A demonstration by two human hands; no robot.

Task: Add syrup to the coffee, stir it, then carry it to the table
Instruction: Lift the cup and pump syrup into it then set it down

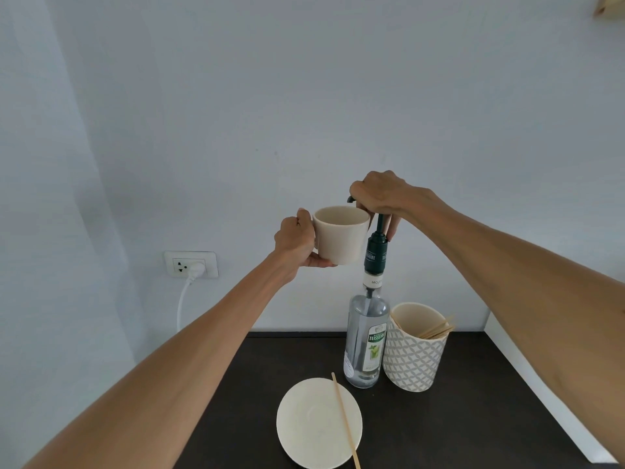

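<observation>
The person stands at a dark countertop point(439, 428) against a pale wall. Their left hand point(296, 240) grips a cream mug point(341, 236) by the side where its handle would be, thumb on top and fingers curled beneath, holding it up in the air well above the counter. The mug sits level, its rim right under the spout of the dark green pump point(375, 252) fitted on a syrup bottle point(367, 343). The right hand point(378, 194) is closed over the pump head from above, fingers wrapped down round the stem. I cannot see into the mug from here.

The clear bottle stands upright on the counter, touching a patterned white-and-grey cup point(414, 353) just to its right, which holds several wooden stirrers point(436, 330) leaning against its far rim. In front of the bottle lies a cream saucer point(311, 424) with one wooden stir stick point(345, 419) laid across it, its near end jutting past the saucer's edge. On the wall to the left, a white plug point(196, 269) sits in a socket, its cable hanging down.
</observation>
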